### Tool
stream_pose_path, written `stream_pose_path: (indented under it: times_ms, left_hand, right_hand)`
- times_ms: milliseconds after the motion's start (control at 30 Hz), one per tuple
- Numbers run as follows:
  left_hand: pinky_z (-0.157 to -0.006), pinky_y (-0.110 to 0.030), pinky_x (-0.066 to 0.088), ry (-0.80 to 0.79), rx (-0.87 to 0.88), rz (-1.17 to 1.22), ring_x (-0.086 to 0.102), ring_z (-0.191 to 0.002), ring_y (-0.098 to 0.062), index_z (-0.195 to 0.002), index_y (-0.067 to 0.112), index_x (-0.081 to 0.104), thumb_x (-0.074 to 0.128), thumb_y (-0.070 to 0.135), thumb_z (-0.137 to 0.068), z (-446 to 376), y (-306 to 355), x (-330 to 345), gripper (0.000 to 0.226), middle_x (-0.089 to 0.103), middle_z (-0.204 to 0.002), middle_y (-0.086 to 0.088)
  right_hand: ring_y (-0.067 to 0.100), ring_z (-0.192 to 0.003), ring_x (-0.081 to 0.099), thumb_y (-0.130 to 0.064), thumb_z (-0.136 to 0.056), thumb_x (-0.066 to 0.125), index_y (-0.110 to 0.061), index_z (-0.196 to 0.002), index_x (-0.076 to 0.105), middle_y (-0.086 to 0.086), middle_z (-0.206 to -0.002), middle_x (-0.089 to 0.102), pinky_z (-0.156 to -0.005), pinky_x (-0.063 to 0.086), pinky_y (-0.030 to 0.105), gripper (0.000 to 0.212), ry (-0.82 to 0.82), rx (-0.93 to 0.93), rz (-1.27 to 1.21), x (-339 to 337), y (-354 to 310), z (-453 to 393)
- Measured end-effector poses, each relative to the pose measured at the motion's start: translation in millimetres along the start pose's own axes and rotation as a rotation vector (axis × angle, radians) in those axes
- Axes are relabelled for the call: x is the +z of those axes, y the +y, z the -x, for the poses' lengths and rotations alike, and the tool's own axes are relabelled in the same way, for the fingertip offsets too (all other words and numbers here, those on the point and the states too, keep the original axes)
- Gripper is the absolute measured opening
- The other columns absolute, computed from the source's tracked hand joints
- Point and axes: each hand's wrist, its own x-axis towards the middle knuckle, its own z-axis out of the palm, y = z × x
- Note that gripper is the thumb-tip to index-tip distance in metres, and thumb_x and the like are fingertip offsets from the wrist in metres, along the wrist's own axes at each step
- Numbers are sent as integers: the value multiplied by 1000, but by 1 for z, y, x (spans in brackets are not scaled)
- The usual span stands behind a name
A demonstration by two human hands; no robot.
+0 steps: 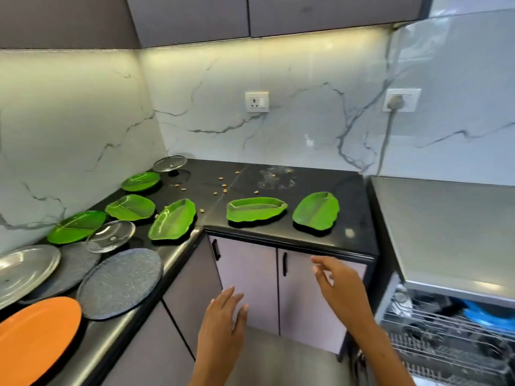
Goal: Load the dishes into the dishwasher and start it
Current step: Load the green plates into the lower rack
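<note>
Several green leaf-shaped dishes lie on the black L-shaped counter; the nearest ones are a leaf dish and another leaf dish by the front edge. An orange plate, two grey textured plates, a steel plate and a glass lid lie at the left. The dishwasher stands at the right with its wire rack pulled out. My left hand and my right hand hover below the counter edge, fingers relaxed, holding nothing.
Small nut-like crumbs and a smudge lie on the back counter. A second glass lid sits in the corner. Lilac cabinet doors with black handles are under the counter. A blue item lies in the rack.
</note>
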Motion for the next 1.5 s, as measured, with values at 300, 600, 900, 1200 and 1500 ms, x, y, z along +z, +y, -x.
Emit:
stream_pose_path:
  times_ms: [300,600,900,1200,1500]
  left_hand:
    - [-106,-43,31,99,110,-99,52,-125,-27,-114,8,68,36,38,-91,-138,-45,-4,49,58,-130,-9]
    - [-103,-48,32,-71,283,-297,63,-110,-20,-107,14,72,50,33,-85,-312,-64,85,36,67,-117,-6]
    - [-104,-37,37,-238,538,-497,68,-74,-7,-71,21,73,88,34,-60,-379,-103,139,23,71,-75,8]
    - [-93,-33,41,87,800,-374,67,-66,-17,-86,7,74,46,9,-80,-398,-110,83,28,71,-82,-3]
    - [-63,-30,52,-65,1246,-52,64,-77,-23,-102,6,66,43,18,-98,-329,-20,43,26,69,-90,-8]
  right_hand:
    - [19,-86,67,-14,-88,61,-15,-103,69,1,-95,71,-74,54,37,17,-19,52,17,80,-2,-119]
    - [25,-86,66,-9,-84,64,-13,-97,71,3,-94,72,-73,52,37,15,-64,42,144,128,52,-221]
    - [17,-86,66,-11,-85,65,-17,-97,71,-3,-95,72,-73,50,31,14,-63,29,180,136,83,-279]
    - [13,-88,66,-22,-87,58,-19,-102,68,-8,-99,69,-69,53,27,18,-4,-80,197,138,67,-252]
    - [19,-101,61,-27,-85,51,-17,-116,63,1,-116,65,-90,48,32,35,56,-276,446,92,26,-151]
